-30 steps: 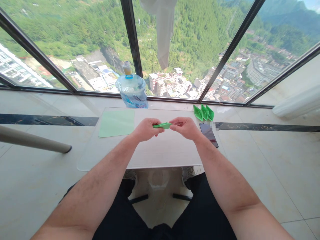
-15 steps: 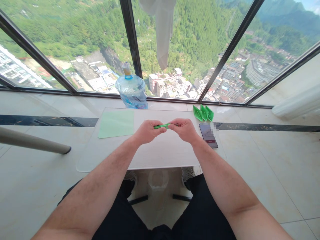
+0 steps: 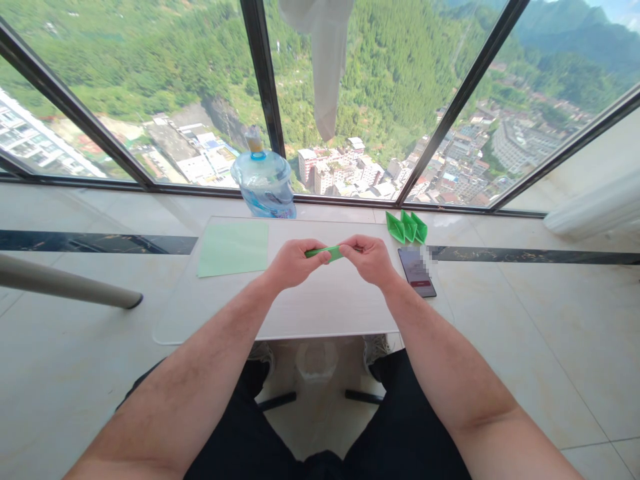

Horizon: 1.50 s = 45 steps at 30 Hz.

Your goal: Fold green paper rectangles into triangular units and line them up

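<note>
Between my two hands is a narrow piece of folded green paper [image 3: 334,253], held above the white table. My left hand [image 3: 296,262] pinches its left end, thumb along the near side. Closed on the right end is my right hand [image 3: 370,257], with thumb and fingers pressed together. The fingers hide both ends of the paper. A flat sheet of pale green paper [image 3: 233,249] lies on the table left of my left hand. Several folded green paper shapes [image 3: 407,227] stand in a row beyond my right hand.
The low white table [image 3: 320,307] stands before my knees. A phone [image 3: 417,272] lies at its right edge. A large clear water bottle [image 3: 265,183] stands behind it by the window. To the left, a grey pole [image 3: 70,281] reaches in near the floor.
The folded green paper has tilted slightly, so more of its near face shows between my hands. Both hands stay in nearly the same place, gripping it.
</note>
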### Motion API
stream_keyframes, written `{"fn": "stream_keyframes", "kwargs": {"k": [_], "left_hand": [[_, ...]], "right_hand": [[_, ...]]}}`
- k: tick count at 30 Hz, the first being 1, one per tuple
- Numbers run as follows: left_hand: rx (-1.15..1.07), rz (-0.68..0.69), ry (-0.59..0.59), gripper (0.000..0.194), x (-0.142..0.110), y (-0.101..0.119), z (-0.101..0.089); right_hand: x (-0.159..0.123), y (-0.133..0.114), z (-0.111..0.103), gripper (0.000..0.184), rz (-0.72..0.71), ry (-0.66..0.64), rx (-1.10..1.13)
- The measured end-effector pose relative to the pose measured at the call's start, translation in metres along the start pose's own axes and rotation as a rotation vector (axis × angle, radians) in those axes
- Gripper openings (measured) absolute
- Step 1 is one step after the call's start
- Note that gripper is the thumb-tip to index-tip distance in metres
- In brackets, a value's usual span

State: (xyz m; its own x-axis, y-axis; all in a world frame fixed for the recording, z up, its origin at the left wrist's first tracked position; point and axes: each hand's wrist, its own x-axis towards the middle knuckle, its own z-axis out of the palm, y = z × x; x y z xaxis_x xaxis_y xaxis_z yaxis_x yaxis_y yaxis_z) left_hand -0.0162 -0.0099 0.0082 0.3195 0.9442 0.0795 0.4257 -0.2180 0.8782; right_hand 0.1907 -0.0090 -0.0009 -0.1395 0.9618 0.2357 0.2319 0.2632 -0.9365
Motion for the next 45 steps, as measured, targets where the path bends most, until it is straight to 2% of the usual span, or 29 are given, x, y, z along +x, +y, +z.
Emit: {"fn": "stream_keyframes", "kwargs": {"k": [4,10,15,19,24,30,37,45], "left_hand": [[-0.033,-0.024,0.089,0.031,0.000,0.000,0.001],[-0.121,-0.023,0.065,0.026,0.000,0.002,0.005],[-0.128,-0.053,0.102,0.024,0.000,0.004,0.003],[-0.182,-0.045,0.130,0.022,0.001,0.002,0.001],[-0.190,-0.042,0.136,0.021,0.003,0.001,0.001],[-0.123,-0.019,0.196,0.025,0.007,-0.002,0.003],[-0.090,0.011,0.192,0.022,0.011,-0.007,0.010],[-0.143,-0.035,0.202,0.023,0.013,-0.007,0.010]], "right_hand": [[0.000,0.001,0.001,0.020,-0.017,0.049,-0.006],[-0.001,-0.003,0.005,0.020,0.019,-0.024,0.012],[0.001,-0.001,0.004,0.020,0.072,0.014,0.067],[0.002,0.000,0.003,0.020,0.062,0.053,0.095],[0.001,0.003,0.007,0.021,0.023,0.106,0.034],[-0.001,0.005,0.012,0.022,-0.001,0.106,-0.053],[0.000,0.002,0.015,0.018,-0.017,0.075,-0.117],[0.003,0.006,0.013,0.018,0.003,0.111,-0.138]]}}
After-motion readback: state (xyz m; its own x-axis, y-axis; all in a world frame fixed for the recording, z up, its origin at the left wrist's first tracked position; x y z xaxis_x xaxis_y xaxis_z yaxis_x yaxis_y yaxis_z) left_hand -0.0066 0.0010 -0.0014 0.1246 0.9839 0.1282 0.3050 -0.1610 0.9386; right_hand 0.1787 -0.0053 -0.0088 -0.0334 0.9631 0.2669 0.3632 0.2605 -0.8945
